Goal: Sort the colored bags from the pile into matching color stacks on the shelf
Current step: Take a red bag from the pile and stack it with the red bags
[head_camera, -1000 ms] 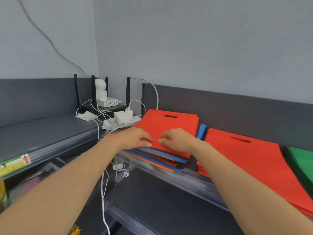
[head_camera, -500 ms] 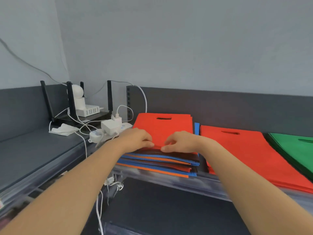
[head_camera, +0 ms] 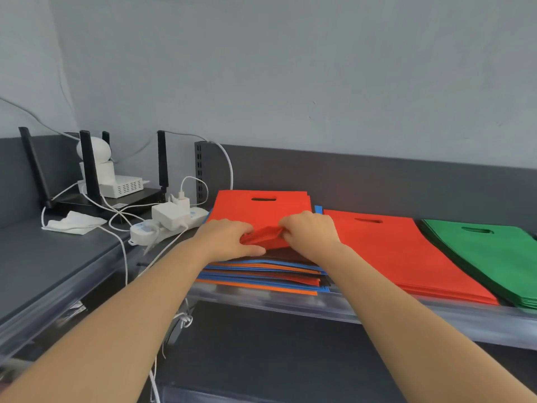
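Red bag (head_camera: 261, 210) edge now up off pile (head_camera: 261, 276), in L hand (head_camera: 229, 242), R hand (head_camera: 311, 232)

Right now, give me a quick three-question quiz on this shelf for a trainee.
1. True or false: the left hand and right hand both pinch the top red bag of the pile.
2. What colour is the rightmost stack? A red, B green, C blue.
3. Fill in: the power strip lies to the ____ of the pile.
Key: 1 true; 2 B; 3 left.
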A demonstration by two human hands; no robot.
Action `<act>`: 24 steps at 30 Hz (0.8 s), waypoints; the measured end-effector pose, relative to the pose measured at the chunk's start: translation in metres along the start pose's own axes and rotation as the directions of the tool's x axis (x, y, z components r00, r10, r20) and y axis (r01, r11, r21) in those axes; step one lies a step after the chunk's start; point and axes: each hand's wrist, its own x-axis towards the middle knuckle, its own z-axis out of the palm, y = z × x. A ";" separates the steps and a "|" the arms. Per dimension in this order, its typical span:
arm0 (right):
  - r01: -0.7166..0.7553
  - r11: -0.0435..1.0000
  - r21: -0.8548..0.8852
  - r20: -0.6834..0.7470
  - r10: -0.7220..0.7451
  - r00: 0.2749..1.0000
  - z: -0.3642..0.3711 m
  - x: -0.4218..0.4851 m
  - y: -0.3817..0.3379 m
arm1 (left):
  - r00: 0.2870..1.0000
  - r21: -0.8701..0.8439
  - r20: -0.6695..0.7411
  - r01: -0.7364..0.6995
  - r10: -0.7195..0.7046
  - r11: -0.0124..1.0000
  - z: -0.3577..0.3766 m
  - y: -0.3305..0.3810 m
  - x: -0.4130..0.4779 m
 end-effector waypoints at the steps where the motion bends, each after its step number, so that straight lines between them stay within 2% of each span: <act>1: -0.054 0.998 0.034 -0.066 0.056 0.996 0.000 -0.003 0.000 | 1.000 0.025 -0.019 0.004 -0.003 1.000 0.001 0.002 -0.001; 3: -0.211 0.947 0.243 -0.113 0.244 0.963 0.001 -0.006 0.008 | 0.998 0.035 -0.061 0.037 -0.035 0.999 0.002 0.006 -0.001; 4: -0.315 0.877 0.363 -0.065 0.361 0.930 0.001 -0.007 0.015 | 0.996 0.028 -0.075 0.059 -0.057 0.998 0.001 0.008 -0.002; 5: -0.421 0.761 0.494 0.028 0.470 0.882 0.001 -0.008 0.023 | 0.994 0.017 -0.084 0.076 -0.075 0.997 0.000 0.009 -0.003; 6: -0.514 0.581 0.631 0.172 0.542 0.823 0.000 -0.010 0.029 | 0.992 0.007 -0.087 0.090 -0.089 0.996 0.000 0.011 -0.005; 7: -0.595 0.328 0.733 0.371 0.540 0.755 -0.002 -0.012 0.034 | 0.991 -0.005 -0.090 0.101 -0.101 0.995 0.000 0.012 -0.006; 8: -0.657 0.059 0.751 0.569 0.445 0.691 -0.002 -0.014 0.037 | 0.989 -0.010 -0.097 0.111 -0.111 0.994 0.000 0.014 -0.007; 9: -0.690 -0.151 0.708 0.696 0.313 0.646 -0.003 -0.017 0.038 | 0.987 -0.007 -0.113 0.114 -0.114 0.993 -0.001 0.017 -0.010; 10: -0.697 -0.294 0.654 0.756 0.203 0.623 -0.002 -0.019 0.039 | 0.987 0.005 -0.121 0.107 -0.106 0.994 -0.001 0.018 -0.012; 12: -0.668 -0.462 0.583 0.780 0.088 0.619 0.001 -0.017 0.042 | 0.995 0.012 -0.083 0.048 -0.047 0.999 -0.003 0.018 -0.019; 14: -0.647 -0.513 0.564 0.779 0.070 0.624 0.004 -0.015 0.046 | 0.999 -0.043 0.041 -0.023 0.025 0.999 -0.006 0.017 -0.028; 16: -0.670 -0.476 0.569 0.793 0.102 0.600 0.002 -0.016 0.043 | 0.990 -0.145 0.136 -0.021 0.041 0.989 -0.008 0.016 -0.035; 18: -0.709 -0.355 0.609 0.789 0.180 0.588 -0.004 -0.018 0.035 | 0.988 -0.197 0.152 0.002 0.029 0.980 -0.007 0.014 -0.038; 21: -0.732 -0.081 0.676 0.711 0.333 0.620 -0.007 -0.016 0.021 | 0.993 -0.200 0.119 0.038 -0.014 0.979 -0.005 0.018 -0.036; 24: -0.619 -0.016 0.785 0.564 0.433 0.703 -0.001 -0.008 0.016 | 0.998 -0.376 0.002 0.058 -0.062 0.925 -0.005 0.024 -0.029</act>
